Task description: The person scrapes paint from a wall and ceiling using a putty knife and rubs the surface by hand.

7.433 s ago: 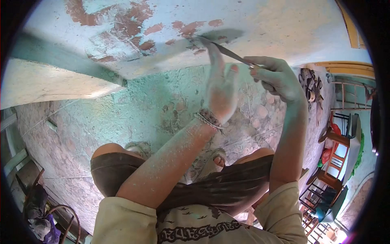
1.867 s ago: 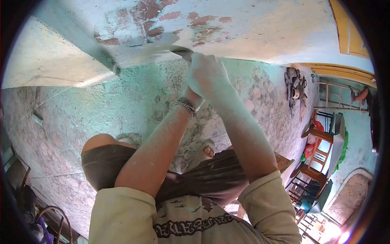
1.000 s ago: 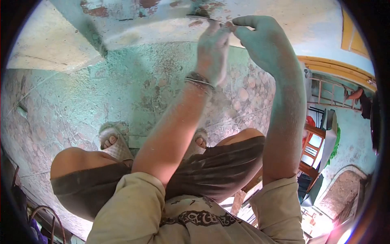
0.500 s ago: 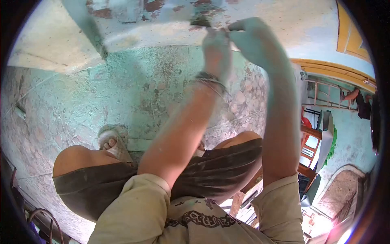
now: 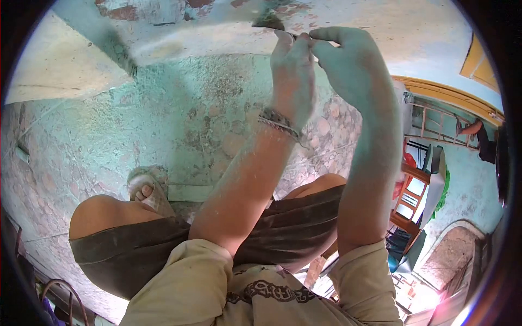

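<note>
A scraper with a dark, wide blade lies against the patchy painted wall at the top of the head view. My left hand is closed around it just below the blade, thumb up near the metal. From the right, my right hand bends in at the wrist, its fingertips pinched at the scraper's handle end, close to my left fingers. Most of the handle is hidden by the hands. Pale dust coats both forearms, and a braided bracelet circles my left wrist.
Below the wall is a dusty stone-patterned floor, with my sandalled foot on it. A wall corner juts out at upper left. To the right are a yellow wooden frame, a ladder, a wooden chair and another person's leg.
Both hands and the scraper have shifted slightly along the wall and look less blurred. My right forearm leans a little differently, and the whole view has moved slightly. Both hands keep their hold.
</note>
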A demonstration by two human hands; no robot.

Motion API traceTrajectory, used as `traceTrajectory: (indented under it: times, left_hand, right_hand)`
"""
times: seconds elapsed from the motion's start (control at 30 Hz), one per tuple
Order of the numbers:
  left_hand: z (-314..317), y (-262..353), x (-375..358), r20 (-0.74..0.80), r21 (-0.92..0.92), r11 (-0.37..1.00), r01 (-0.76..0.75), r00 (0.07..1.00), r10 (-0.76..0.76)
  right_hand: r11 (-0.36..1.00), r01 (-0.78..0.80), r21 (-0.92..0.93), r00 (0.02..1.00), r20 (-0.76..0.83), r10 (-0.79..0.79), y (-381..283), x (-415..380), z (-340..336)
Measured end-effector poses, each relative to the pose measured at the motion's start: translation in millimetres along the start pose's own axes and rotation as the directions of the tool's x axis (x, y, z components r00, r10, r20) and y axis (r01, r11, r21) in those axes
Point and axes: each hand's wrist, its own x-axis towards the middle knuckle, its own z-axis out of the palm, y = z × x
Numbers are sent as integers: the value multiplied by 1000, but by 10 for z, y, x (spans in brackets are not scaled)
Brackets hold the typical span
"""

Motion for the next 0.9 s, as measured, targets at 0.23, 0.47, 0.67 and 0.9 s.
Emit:
traceTrajectory:
  times: [0.23,0.47,0.67,0.9]
  left_hand:
    - [0,-8,-1,-78,-184,959,213,970,-230]
    - [-208,-131,-47,163,-806,389,446,799,-579]
    - [-14,-46,-168,182,-669,519,533,794,-580]
    - [92,48,-133,139,-689,572,444,856,-498]
  right_hand:
    - [998,-38,45,999,39,36,3,-80,67]
    - [995,-23,95,999,39,19,272,11,700]
    - [935,-200,292,976,144,163,529,-49,386]
    - [912,-227,341,973,119,197,305,-130,182]
